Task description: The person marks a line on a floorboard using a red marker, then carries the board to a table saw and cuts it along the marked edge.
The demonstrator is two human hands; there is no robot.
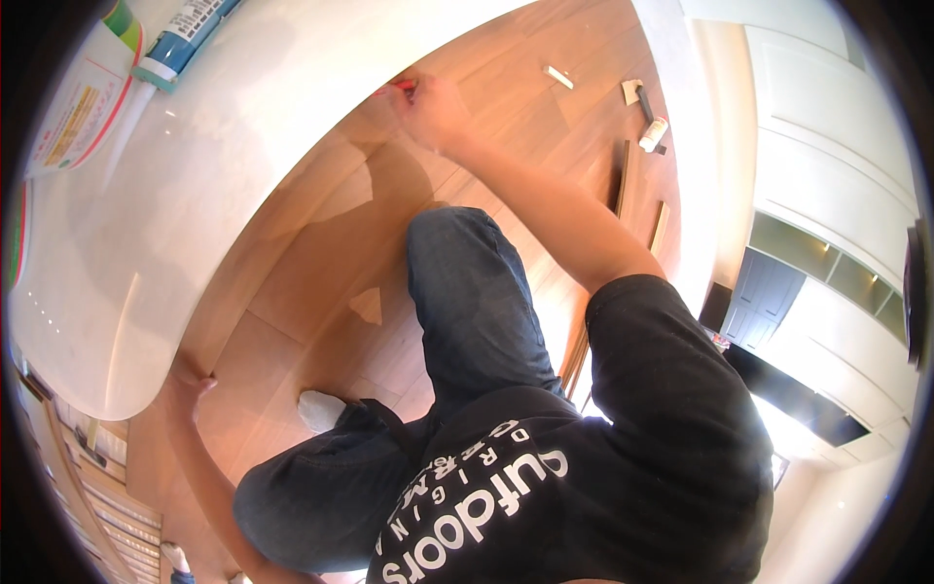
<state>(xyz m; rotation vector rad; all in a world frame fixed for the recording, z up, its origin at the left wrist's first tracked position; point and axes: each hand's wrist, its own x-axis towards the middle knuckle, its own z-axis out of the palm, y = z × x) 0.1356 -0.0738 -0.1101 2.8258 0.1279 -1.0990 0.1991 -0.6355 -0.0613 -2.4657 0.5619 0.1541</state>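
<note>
My right hand (pixel 431 112) is closed around a small red tool (pixel 396 88), just beyond the curved edge of a glossy white slab (pixel 233 117). The tool's kind is hard to make out, as fingers and the slab's edge cover part of it. Near the slab's lower corner, my left hand (pixel 191 384) is low over the wooden floor with its thumb showing. Its other fingers are hidden behind the slab's edge. On the slab lie a blue sealant cartridge (pixel 180 49) with a long white nozzle and a white package (pixel 88 107) with red and green trim.
Brown wood planks (pixel 506 107) cover the floor around my bent knee (pixel 462 263). A hammer-like tool (pixel 647 112), a small white piece (pixel 557 76) and loose wooden strips (pixel 630 180) lie to the right. White cabinets (pixel 827 107) stand farther right.
</note>
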